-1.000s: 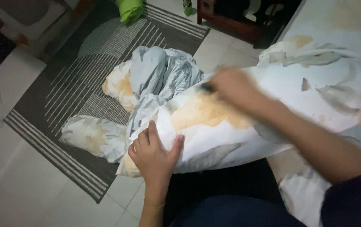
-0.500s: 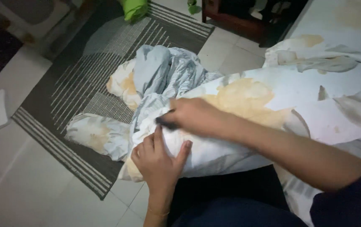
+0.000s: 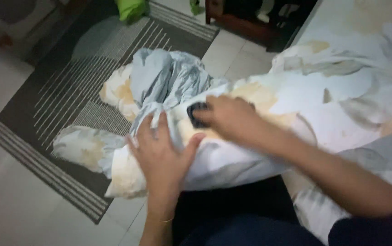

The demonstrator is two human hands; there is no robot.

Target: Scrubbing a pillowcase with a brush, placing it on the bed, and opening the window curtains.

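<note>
A pale bed cover (image 3: 314,95) with yellow and grey leaf prints hangs from the bed at the right down onto the floor. My left hand (image 3: 161,152) lies flat on its lower folded edge, fingers spread. My right hand (image 3: 225,118) rests on the fabric just above and to the right, fingers closed around a small dark object (image 3: 197,114); what it is cannot be told. A bunched grey-blue part of the cloth (image 3: 164,77) lies beyond both hands.
A dark rug with white stripes (image 3: 63,95) lies on the white tiled floor (image 3: 13,214) under the hanging cloth. A green object (image 3: 131,8) sits at the rug's far end. Dark wooden furniture (image 3: 246,20) stands at the top.
My right hand has slid left and down across the cover, from its middle to the folded edge beside my left hand. My left hand has stayed pressed on the fabric.
</note>
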